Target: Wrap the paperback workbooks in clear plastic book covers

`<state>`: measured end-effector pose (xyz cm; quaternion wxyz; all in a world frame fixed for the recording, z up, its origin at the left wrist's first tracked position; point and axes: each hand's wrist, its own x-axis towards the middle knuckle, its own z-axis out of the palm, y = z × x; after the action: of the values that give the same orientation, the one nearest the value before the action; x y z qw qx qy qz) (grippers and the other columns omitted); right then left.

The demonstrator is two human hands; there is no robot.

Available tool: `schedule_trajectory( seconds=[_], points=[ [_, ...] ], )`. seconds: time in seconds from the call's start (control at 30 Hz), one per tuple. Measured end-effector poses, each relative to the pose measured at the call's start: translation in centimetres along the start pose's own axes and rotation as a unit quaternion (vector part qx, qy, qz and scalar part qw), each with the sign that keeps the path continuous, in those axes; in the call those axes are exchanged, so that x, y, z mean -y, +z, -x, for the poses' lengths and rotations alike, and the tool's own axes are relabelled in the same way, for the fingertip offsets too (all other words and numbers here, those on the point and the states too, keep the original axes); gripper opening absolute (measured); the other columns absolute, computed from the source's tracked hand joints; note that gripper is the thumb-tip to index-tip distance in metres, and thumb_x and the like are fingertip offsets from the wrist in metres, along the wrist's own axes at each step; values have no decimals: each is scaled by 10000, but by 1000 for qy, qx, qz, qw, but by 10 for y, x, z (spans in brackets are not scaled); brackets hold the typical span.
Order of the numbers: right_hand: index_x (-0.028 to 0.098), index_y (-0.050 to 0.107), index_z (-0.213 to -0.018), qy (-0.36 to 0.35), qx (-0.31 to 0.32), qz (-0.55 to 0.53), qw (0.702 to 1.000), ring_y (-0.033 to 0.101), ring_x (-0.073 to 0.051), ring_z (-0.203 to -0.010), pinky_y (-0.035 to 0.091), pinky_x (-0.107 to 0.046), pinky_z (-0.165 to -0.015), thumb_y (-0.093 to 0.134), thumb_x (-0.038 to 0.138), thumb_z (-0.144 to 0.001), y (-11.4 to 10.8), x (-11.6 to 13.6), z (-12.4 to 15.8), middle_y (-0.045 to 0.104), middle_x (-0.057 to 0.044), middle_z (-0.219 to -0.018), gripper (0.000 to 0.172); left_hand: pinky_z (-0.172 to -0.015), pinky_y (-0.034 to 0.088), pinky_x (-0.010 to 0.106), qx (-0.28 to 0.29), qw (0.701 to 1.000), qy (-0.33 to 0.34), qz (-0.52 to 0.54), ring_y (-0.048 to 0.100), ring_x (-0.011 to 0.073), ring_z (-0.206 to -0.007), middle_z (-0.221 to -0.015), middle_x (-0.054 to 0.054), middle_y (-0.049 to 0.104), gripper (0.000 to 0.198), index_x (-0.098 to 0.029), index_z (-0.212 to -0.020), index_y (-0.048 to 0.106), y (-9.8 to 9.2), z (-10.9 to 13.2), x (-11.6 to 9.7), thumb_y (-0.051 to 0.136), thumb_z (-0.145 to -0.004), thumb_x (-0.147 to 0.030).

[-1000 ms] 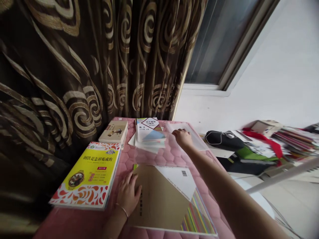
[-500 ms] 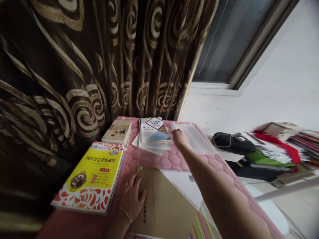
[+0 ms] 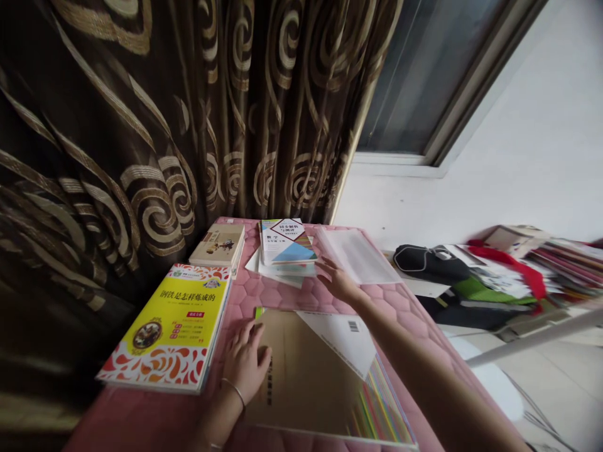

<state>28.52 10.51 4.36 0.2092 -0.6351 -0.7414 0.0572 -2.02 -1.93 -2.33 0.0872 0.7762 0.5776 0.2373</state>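
A workbook (image 3: 315,370) lies face down in front of me, with a tan cover, a white barcode corner and a striped corner. My left hand (image 3: 247,361) rests by its left edge, fingers outstretched and holding nothing. Over the bare pink table, my right hand (image 3: 338,282) is open with its fingers forward. It sits just at the near left of a stack of translucent plastic sheets (image 3: 360,256), with nothing visible in its grasp. Left of those fingers, a white and blue math book (image 3: 288,245) lies on loose papers (image 3: 268,270).
A yellow book (image 3: 181,314) lies at the left of the pink quilted table cover (image 3: 292,298), below a stack of small tan books (image 3: 219,245). A dark curtain (image 3: 226,125) hangs behind. Beyond the table's right edge are a black pouch (image 3: 421,262) and papers.
My right hand has come back from the edge of the plastic sheets toward me, its fingers now looser. My left hand stays by the workbook. The view has shifted slightly.
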Motion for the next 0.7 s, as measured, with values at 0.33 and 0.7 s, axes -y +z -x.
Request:
schedule_trajectory(
  seconds=[0.33, 0.7],
  points=[
    [239, 638, -1259, -5, 68, -99, 993, 370, -287, -1384, 375, -471, -1108, 453, 523, -916, -15, 1, 183, 485, -97, -1449, 483, -1046, 434, 465, -27, 999, 29, 4, 532, 264, -1216, -1314, 97, 570, 420, -224, -1249, 588, 1, -2, 3, 533, -836, -276],
    [266, 390, -1464, -124, 106, -68, 984, 196, -369, -1437, 242, -616, -1130, 634, 623, -774, 8, -6, 246, 242, -108, -1567, 814, -1078, 428, 440, 111, 987, 113, 1, 478, 248, -1303, -1415, 58, 519, 298, -240, -1089, 679, -33, 8, -11, 562, -823, -175]
  ],
)
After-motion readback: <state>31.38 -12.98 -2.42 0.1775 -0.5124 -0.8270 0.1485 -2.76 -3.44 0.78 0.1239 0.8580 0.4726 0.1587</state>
